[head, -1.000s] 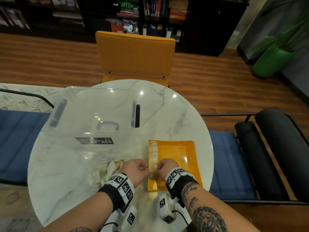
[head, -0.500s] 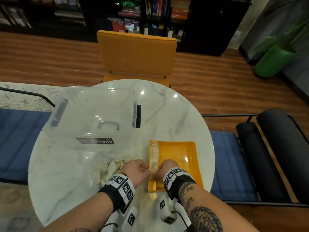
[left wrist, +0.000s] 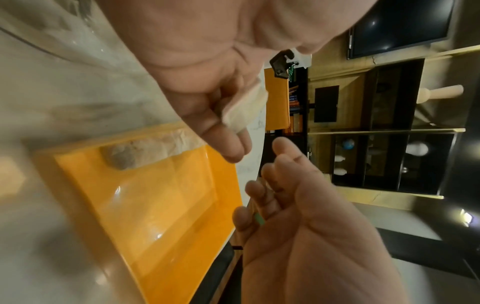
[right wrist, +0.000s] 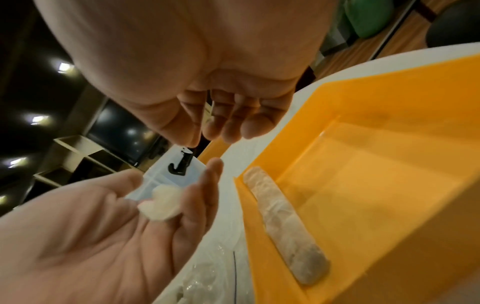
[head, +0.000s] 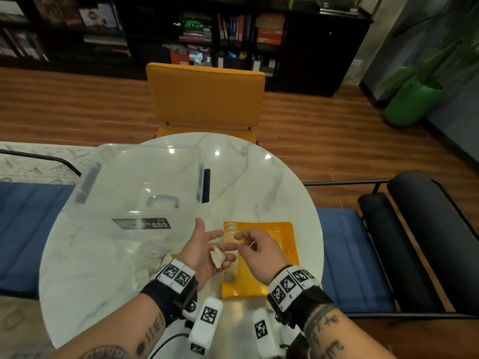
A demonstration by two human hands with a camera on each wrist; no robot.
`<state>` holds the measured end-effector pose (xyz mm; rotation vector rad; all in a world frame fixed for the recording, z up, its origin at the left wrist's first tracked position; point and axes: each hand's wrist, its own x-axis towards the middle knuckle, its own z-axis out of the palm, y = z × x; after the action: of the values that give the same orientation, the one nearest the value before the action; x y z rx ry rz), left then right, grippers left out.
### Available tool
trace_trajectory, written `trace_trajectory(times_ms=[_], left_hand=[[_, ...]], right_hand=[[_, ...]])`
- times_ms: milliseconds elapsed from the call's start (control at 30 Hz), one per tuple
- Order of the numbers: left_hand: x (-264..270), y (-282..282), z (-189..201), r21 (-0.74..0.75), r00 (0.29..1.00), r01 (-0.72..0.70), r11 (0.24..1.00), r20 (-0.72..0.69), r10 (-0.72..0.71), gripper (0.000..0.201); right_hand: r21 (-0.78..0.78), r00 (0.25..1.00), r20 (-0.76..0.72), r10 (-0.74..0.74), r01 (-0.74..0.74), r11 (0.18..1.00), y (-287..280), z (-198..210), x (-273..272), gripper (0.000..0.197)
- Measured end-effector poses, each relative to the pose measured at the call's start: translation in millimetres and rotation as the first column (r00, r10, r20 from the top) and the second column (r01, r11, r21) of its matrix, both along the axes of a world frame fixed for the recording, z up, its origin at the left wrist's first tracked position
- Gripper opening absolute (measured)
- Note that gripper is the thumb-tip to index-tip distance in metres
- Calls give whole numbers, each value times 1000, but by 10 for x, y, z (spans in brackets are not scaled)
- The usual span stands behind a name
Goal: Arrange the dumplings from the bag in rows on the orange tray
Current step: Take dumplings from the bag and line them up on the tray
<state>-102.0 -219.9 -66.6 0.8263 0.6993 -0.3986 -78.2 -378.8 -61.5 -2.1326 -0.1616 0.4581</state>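
Note:
The orange tray (head: 274, 239) lies on the round marble table, with one row of pale dumplings (head: 230, 234) along its left edge. My left hand (head: 207, 242) is raised beside the tray, palm up and fingers straight, and one dumpling (head: 217, 257) rests on its fingers. My right hand (head: 246, 242) hovers over the tray just right of it, fingers loosely curled, holding nothing. The right wrist view shows the dumpling (right wrist: 161, 203) on the left palm and the row (right wrist: 285, 222). The clear bag (head: 155, 255) with more dumplings lies left of my left hand.
A large clear plastic box (head: 140, 187) stands on the table's left half behind the bag. An orange chair (head: 207, 97) faces the far edge. Most of the tray floor (left wrist: 161, 201) right of the row is bare.
Both hands were pressed together, knuckles up, at the near end of the row. They have lifted and parted; the left hand turned palm up with a dumpling on it.

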Motion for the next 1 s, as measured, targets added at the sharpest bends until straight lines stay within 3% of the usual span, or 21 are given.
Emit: trace_trajectory(times_ms=[67,200,267,333,467,567,700,867,1000], left_hand=[[-18,-32,-9,-10,1000,7,1000,-16,-7,80],[-14,-81,-13,-29,999,20,999,-32,-21,84],[-18,-125,17,-30,999,21,999,-27,-22,80],[-41,-164,56,-17,1000,26,1000,0,-26,61],[-120,-167,26,140,987,90,986,123,-107,26],[-173,-150,-9,360,956,161,919,176,-236,14],[-207,-124,-60,613,899,204,763,192,-394,7],[-211,-122,-22,718,842,198,667,223,-490,8],[-209,-82,-13,757,799,210,618,232,-556,24]], right_hand=[[-30,997,40,59,-58,998,-15,60,-51,21],[-157,984,45,174,-165,974,11,7,-135,53],[-179,985,93,147,-129,975,22,-40,-153,38],[-173,983,144,115,-90,981,-6,-37,-143,16],[-97,992,88,86,-77,992,-113,57,-93,17],[-56,997,59,50,-47,997,-186,108,-24,17],[69,999,46,-3,0,998,-234,197,62,9],[177,999,45,21,-29,984,-172,286,69,13],[13,988,62,139,-140,990,-127,276,61,3]])
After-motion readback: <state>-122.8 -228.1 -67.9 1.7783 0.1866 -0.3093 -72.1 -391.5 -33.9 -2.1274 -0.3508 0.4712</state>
